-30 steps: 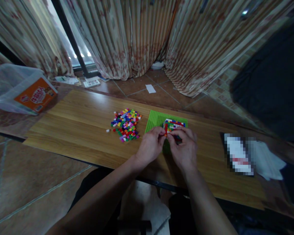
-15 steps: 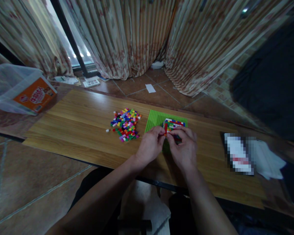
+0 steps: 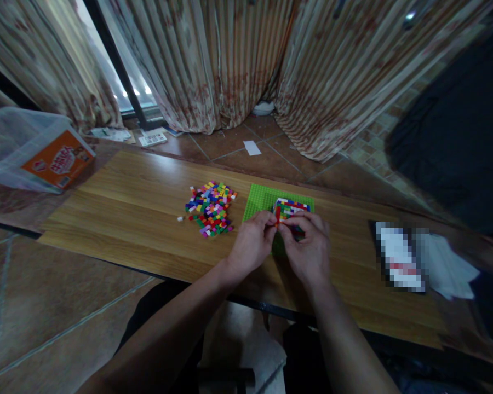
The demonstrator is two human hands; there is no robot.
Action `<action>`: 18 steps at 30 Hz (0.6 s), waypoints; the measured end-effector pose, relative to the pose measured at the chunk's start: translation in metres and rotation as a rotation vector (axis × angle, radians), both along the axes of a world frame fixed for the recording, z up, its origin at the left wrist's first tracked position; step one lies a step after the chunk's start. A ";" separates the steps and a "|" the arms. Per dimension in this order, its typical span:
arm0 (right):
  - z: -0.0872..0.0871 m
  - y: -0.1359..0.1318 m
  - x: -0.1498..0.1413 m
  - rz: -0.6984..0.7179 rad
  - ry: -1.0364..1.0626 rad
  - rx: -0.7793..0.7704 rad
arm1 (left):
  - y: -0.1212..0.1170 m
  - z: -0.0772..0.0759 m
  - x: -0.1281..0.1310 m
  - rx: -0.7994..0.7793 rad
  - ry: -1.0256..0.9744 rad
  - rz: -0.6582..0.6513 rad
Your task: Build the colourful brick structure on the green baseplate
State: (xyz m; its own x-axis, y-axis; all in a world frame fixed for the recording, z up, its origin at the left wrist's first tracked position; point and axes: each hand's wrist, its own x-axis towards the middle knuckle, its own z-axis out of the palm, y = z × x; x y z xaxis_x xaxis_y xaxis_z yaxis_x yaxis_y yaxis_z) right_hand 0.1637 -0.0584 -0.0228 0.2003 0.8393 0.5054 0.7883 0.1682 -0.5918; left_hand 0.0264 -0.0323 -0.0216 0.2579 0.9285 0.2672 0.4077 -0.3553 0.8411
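Observation:
My left hand (image 3: 253, 241) and my right hand (image 3: 308, 243) meet over the near part of a green studded baseplate (image 3: 259, 198). Between their pinched fingertips is a stack of red toy bricks (image 3: 278, 214), its lower end covered by the fingers. Just behind it a low structure of many-coloured bricks (image 3: 290, 204) stands on the baseplate, partly hidden by my right hand. Whether the red bricks touch that structure I cannot tell. Left of my hands lies a loose pile of small coloured bricks (image 3: 211, 208), with a white brick (image 3: 180, 219) apart from it.
The wooden table (image 3: 119, 213) reaches across the view. Beyond its left end stands a clear plastic bin (image 3: 28, 142) with an orange label. A blurred-out white item (image 3: 400, 257) lies at the right. Curtains (image 3: 238, 65) hang behind, and a dark shape (image 3: 456, 131) fills the right side.
Both hands stay at the same place with fingertips together, shifting only very slightly around the red bricks. The pile and the baseplate have not moved.

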 end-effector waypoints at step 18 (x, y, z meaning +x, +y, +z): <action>0.001 0.000 -0.001 -0.014 0.038 -0.008 | 0.000 0.000 0.000 -0.013 -0.010 -0.004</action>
